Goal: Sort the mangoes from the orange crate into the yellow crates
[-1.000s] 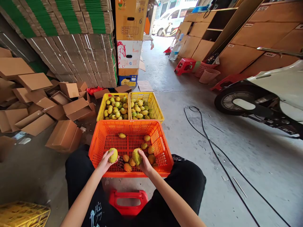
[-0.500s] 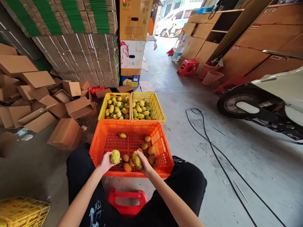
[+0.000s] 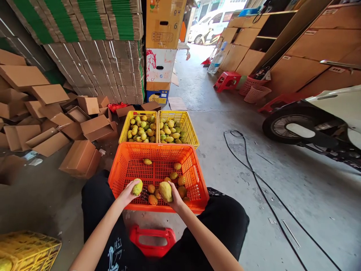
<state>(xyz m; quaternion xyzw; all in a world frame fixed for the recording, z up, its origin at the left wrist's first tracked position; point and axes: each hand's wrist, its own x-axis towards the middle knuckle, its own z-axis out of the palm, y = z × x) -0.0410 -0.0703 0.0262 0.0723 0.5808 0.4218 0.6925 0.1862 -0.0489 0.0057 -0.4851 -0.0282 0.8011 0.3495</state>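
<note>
My left hand (image 3: 126, 195) is closed round a yellow-green oval fruit (image 3: 137, 187) above the near left part of an orange plastic crate (image 3: 166, 208). To its right, my right hand (image 3: 176, 198) grips a larger, pale yellow oval fruit (image 3: 165, 192), thumb along its upper side. The exact kind of fruit is unclear. Below and around my right hand, several orange-brown fruits (image 3: 153, 200) lie in the crate, some partly hidden by the hand. A lone yellowish fruit (image 3: 147, 161) rests near the back of the crate.
Two yellow crates (image 3: 194, 136) of green and yellow fruit stand just behind. Cardboard boxes (image 3: 80, 158) are heaped at left. A red stool (image 3: 152, 250) sits between my legs. Black cable (image 3: 249, 165) and a motorbike (image 3: 293, 126) are at right; another yellow crate (image 3: 31, 250) stands lower left.
Both held fruits have been turned in my hands; the right one now shows a paler yellow side. The whole view has shifted slightly, with the scene appearing farther right.
</note>
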